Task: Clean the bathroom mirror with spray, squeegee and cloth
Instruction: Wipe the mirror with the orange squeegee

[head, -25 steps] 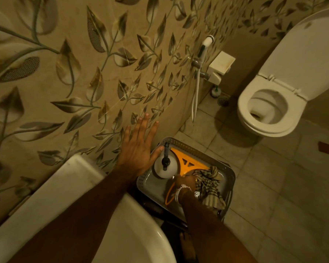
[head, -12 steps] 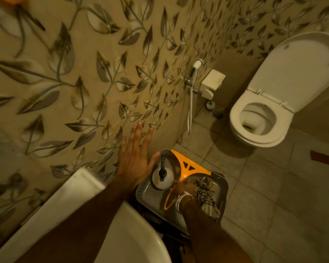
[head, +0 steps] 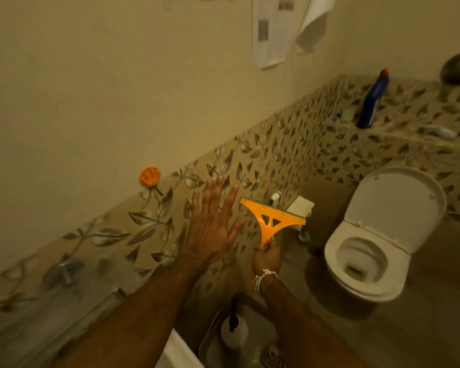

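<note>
Right hand (head: 266, 257) clenched round the handle, I am lifting the orange squeegee (head: 272, 217) blade-up above the grey tray (head: 210, 343), which is sitting low down beside the sink (head: 175, 351). My left hand (head: 213, 227) is spreading flat, fingers apart, against the leaf-patterned wall tiles (head: 276, 160) just above the tray, gripping nothing. The spray bottle (head: 234, 332) is standing upright in the tray, its black nozzle on top, and a scrap of checked cloth (head: 272, 357) is lying in the tray's near corner, both untouched by either hand. Well beyond the tray, the toilet (head: 369, 258) is standing open, with a blue bottle (head: 372, 100) up on the tiled ledge behind it. No mirror is showing anywhere above the tray, so I am unable to say whether any glass is wet or wiped. By my reckoning the job is barely under way: one tool is in hand, while the spraying, the squeegee passes and the drying with the cloth all appear to be waiting.
</note>
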`<state>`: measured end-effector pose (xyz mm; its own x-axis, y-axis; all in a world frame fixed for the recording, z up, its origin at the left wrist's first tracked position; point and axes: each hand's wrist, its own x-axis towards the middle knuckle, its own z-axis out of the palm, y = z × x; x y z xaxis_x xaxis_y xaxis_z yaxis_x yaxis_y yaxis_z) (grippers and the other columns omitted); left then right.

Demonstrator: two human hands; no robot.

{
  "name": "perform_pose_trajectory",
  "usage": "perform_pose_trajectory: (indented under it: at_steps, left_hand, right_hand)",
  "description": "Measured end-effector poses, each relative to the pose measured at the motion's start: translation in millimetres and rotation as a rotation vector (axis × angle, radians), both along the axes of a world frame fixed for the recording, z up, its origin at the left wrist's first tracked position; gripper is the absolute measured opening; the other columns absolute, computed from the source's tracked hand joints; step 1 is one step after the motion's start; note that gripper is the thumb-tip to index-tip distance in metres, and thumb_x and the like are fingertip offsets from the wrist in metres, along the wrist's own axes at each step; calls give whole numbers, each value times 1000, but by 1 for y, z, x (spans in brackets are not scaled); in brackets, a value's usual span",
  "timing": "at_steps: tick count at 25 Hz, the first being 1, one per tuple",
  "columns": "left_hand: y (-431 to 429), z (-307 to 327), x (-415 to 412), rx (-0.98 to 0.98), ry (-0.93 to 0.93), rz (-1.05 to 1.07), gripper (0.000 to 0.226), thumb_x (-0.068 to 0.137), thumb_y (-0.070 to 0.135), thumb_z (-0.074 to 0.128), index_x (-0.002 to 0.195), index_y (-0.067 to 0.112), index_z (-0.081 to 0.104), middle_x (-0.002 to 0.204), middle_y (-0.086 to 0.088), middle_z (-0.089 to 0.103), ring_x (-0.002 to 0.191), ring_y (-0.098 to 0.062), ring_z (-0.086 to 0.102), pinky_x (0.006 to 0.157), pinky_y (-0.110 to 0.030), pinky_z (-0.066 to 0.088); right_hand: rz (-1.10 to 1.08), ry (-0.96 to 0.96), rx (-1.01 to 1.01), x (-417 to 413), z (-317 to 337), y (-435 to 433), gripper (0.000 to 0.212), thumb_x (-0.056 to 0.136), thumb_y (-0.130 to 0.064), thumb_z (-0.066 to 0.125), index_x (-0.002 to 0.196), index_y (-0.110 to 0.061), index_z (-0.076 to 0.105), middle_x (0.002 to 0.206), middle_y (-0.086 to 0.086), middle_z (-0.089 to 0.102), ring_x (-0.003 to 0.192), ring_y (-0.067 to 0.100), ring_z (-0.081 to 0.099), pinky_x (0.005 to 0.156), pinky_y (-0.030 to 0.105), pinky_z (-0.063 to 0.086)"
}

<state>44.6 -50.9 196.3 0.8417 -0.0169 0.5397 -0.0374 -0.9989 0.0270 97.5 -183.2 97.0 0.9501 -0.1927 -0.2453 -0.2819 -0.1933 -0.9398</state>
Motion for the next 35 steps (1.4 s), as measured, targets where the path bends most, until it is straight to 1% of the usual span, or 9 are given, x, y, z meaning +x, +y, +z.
perform_pose_trajectory:
  at_steps: [2, 8, 14, 18, 21, 28, 31, 33, 35]
  left_hand:
    - [1, 39, 3, 22, 10, 29, 74, 103, 64, 28, 167, 28, 15, 175, -7, -7, 161, -27, -9, 128, -60, 3]
    - [26, 167, -32, 174, -225, 161, 76, 103, 65, 28, 167, 27, 15, 174, -11, -6, 162, -31, -3, 127, -63, 6]
    - [83, 272, -120, 303, -363, 313, 76, 104, 65, 28, 167, 27, 12, 175, -12, -7, 162, -29, -6, 126, -64, 8]
    - [126, 322, -196, 388, -457, 415, 78, 103, 67, 28, 167, 28, 10, 175, -12, -8, 162, -29, -7, 127, -63, 6]
    - [157, 352, -255, 441, -545, 459, 77, 102, 69, 27, 166, 28, 15, 175, -12, -1, 162, -29, -4, 127, -61, 4]
    - [219, 398, -415, 404, -649, 672, 74, 103, 66, 22, 167, 32, 7, 175, -8, -8, 162, -27, -4, 128, -56, 0]
    - [236, 394, -471, 417, -726, 795, 77, 105, 58, 37, 166, 31, 0, 175, -9, -6, 162, -25, -3, 128, -57, 7]
    - [242, 389, -499, 428, -751, 843, 88, 102, 52, 53, 166, 32, -4, 175, -10, -3, 162, -25, -3, 127, -58, 13]
    - [244, 386, -520, 445, -754, 869, 83, 103, 54, 47, 166, 31, 0, 175, -12, 1, 162, -27, 1, 126, -62, 18]
  right_hand:
    - [37, -71, 81, 14, 41, 6, 26, 93, -2, 54, 117, 0, 65, 113, 21, 69, 107, 40, 61, 82, 33, 41]
    - [130, -354, 151, 23, 198, 35, 37, 97, -9, 53, 134, -2, 56, 127, 18, 65, 117, 38, 59, 95, 40, 45]
    - [202, -633, 272, -27, 324, 93, 23, 97, -7, 50, 117, -5, 62, 112, 19, 67, 102, 38, 62, 90, 46, 49]
    - [254, -779, 421, -91, 394, 140, 20, 99, -18, 49, 112, -12, 63, 98, 11, 67, 89, 31, 62, 80, 42, 49]
    - [318, -895, 532, -147, 444, 175, 17, 100, -25, 49, 105, -15, 62, 86, 3, 63, 77, 24, 57, 71, 37, 45]
    - [629, -1169, 612, -308, 547, 247, 17, 99, -34, 49, 88, -26, 58, 74, -8, 62, 66, 14, 60, 63, 36, 49]
    - [876, -1131, 629, -378, 564, 280, 22, 100, -38, 48, 95, -20, 60, 84, 6, 70, 76, 29, 69, 71, 49, 60]
    - [915, -1109, 613, -413, 570, 299, 23, 101, -40, 48, 96, -21, 60, 86, 2, 70, 79, 25, 70, 76, 50, 61]
    - [861, -1125, 544, -434, 577, 312, 22, 101, -40, 47, 99, -23, 60, 83, -7, 66, 81, 18, 68, 80, 47, 60]
